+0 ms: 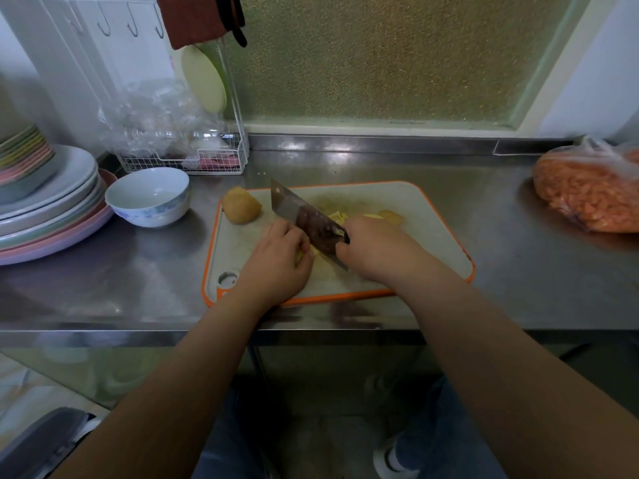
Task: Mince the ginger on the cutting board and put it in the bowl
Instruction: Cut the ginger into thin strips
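Ginger (313, 254) lies under left hand (280, 258), beside cleaver (306, 220).

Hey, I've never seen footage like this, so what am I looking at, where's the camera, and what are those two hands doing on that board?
There is no machine here. A person wears one wide-angle camera on the head, looking down at their own arms, so the view is their own.

They stand at a steel counter. On it lies a cutting board with an orange rim. The right hand grips a cleaver, its blade angled down onto the board. The left hand, fingers curled, holds down pale yellow ginger slices beside the blade. A whole ginger piece sits at the board's far left corner.

Left of the board stands a white bowl, then a stack of plates. A bag of orange food lies at far right.
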Tool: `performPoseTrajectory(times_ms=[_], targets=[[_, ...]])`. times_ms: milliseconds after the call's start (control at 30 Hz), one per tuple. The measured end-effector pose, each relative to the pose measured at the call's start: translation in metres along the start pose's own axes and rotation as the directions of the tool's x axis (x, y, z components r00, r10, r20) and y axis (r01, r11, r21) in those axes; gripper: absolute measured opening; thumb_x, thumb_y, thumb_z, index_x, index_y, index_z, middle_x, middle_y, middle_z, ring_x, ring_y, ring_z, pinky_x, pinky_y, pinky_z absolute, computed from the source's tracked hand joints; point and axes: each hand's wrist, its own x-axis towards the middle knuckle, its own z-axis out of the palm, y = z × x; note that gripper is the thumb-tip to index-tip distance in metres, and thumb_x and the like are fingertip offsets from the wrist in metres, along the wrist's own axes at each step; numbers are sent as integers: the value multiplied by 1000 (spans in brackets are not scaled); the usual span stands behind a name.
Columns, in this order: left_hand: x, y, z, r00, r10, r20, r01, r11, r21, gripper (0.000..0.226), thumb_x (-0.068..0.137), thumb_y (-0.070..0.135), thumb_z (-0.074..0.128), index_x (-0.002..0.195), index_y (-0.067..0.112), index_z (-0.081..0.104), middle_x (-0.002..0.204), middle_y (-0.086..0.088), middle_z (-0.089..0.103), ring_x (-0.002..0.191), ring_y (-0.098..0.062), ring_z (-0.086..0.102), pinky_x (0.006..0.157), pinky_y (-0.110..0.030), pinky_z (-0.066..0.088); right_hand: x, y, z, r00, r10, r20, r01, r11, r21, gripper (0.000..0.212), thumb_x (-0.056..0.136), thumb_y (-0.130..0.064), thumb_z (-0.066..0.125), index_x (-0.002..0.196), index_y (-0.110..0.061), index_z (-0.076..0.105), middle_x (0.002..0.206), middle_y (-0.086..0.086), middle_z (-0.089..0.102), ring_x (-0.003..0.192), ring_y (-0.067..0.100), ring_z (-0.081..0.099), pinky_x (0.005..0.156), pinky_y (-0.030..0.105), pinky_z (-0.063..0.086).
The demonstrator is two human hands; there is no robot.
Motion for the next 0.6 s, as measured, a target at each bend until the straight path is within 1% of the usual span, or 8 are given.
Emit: performPoseTrajectory(times_ms=[167, 267, 333, 367, 433, 467, 500, 600], targets=[[1, -2, 1, 1000, 8, 14, -8, 1000, 10, 9, 86, 23, 61, 85, 17, 54, 92, 1, 44, 89, -18, 45, 78, -25, 32, 5, -2, 4, 999, 11, 43, -10, 1000, -29, 10, 92, -22, 49, 95, -15, 56, 83, 5, 50, 79, 27, 50, 66, 28, 37], [2, -3, 1, 999, 7, 35, -8, 1000, 15, 10, 86, 22, 61, 83, 21, 51, 92, 1, 44, 89, -18, 45, 77, -24, 31, 9, -6, 13, 997, 22, 69, -19, 999, -43, 20, 93, -19, 48, 108, -10, 60, 97, 10, 59, 92, 30, 58, 70, 29, 41], [2, -2, 0, 999, 2, 40, -2, 1000, 17, 11, 86, 22, 61, 83, 22, 50, 93, -1, 46, 90, -18, 45, 78, -25, 32, 11, -5, 16, 997, 31, 77, -29, 999, -33, 24, 94, -19, 48, 112, -8, 59, 106, 13, 62, 95, 30, 58, 71, 28, 42], [2, -2, 0, 999, 3, 37, -3, 1000, 20, 11, 86, 22, 61, 84, 22, 51, 93, -2, 47, 90, -18, 46, 78, -25, 33, 12, -3, 16, 996, 36, 83, -35, 999, -14, 25, 94, -21, 49, 112, -7, 60, 104, 15, 62, 93, 31, 58, 68, 27, 42], [1, -1, 0, 1000, 10, 27, -11, 1000, 24, 9, 86, 23, 61, 85, 19, 53, 94, -3, 47, 91, -20, 47, 80, -28, 37, 11, 4, 12, 993, 51, 106, -58, 996, 65, 27, 93, -22, 49, 111, -5, 60, 93, 16, 58, 76, 30, 55, 53, 26, 40], [0, -1, -1, 1000, 14, 24, -15, 1000, 24, 9, 87, 22, 61, 86, 17, 54, 95, -4, 48, 91, -21, 47, 81, -31, 40, 10, 7, 10, 993, 56, 109, -68, 992, 108, 28, 92, -22, 49, 111, -4, 61, 89, 14, 56, 67, 28, 52, 49, 26, 38], [-1, 0, -1, 1000, 20, 20, -20, 1000, 22, 9, 87, 22, 60, 88, 15, 55, 96, -4, 48, 91, -22, 47, 82, -34, 42, 9, 10, 9, 993, 61, 101, -75, 988, 136, 29, 92, -22, 49, 111, -4, 62, 87, 13, 55, 64, 27, 50, 50, 27, 38], [-3, 2, -2, 1000, 27, -3, -27, 1000, 11, 10, 89, 22, 58, 90, 14, 54, 97, -4, 46, 91, -21, 46, 83, -37, 43, 3, 13, 5, 997, 68, 42, -74, 984, 162, 27, 92, -23, 49, 108, -6, 61, 86, 12, 54, 71, 29, 52, 61, 30, 39]])
